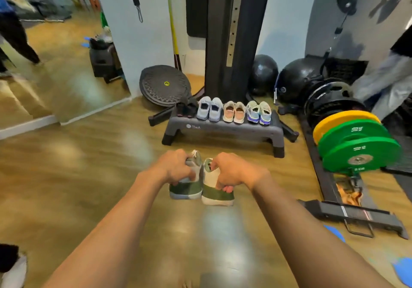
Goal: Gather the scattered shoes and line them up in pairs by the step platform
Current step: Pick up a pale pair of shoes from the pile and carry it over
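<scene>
My left hand point(178, 168) grips a green-and-grey sneaker point(186, 189) by its collar. My right hand point(231, 170) grips the matching green-and-white sneaker point(217, 195) the same way. Both shoes are side by side, heels toward me, above the wooden floor just in front of the grey step platform point(223, 130). On the platform stand a dark pair point(186, 109), a light blue pair point(209, 109), a beige-pink pair point(234, 112) and a white-blue pair point(259, 112), lined up in a row.
A cable machine column point(227, 38) rises behind the platform, with a round balance board point(165, 84) to its left and black balls point(264, 73) to its right. Green and yellow weight plates point(354, 145) sit on a rack at right. A mirror point(44, 53) covers the left wall.
</scene>
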`<state>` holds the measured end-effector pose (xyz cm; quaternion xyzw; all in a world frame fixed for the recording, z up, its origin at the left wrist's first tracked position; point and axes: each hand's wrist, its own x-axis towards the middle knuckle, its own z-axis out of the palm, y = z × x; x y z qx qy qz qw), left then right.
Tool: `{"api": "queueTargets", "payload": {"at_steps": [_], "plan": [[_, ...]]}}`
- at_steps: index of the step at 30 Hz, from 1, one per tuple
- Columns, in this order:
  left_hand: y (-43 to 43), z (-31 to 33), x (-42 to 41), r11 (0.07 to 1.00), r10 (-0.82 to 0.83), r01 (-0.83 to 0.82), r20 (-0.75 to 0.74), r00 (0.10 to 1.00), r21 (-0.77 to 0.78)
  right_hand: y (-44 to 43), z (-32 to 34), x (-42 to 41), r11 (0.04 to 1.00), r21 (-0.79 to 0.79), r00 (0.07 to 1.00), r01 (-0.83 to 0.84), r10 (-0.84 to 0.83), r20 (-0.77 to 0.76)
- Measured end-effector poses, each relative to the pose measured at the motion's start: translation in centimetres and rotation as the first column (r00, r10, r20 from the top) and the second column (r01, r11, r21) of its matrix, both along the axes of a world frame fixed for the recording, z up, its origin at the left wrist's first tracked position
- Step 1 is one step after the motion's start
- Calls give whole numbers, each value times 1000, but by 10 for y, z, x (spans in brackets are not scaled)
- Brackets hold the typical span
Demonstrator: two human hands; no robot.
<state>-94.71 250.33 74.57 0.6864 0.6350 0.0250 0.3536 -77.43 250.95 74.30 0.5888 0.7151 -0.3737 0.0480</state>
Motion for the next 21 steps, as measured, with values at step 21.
{"api": "queueTargets", "payload": {"at_steps": [21], "plan": [[471, -203, -109, 996, -85, 81, -113, 990, -43, 447, -174, -127, 999, -17, 989, 36, -33, 145]]}}
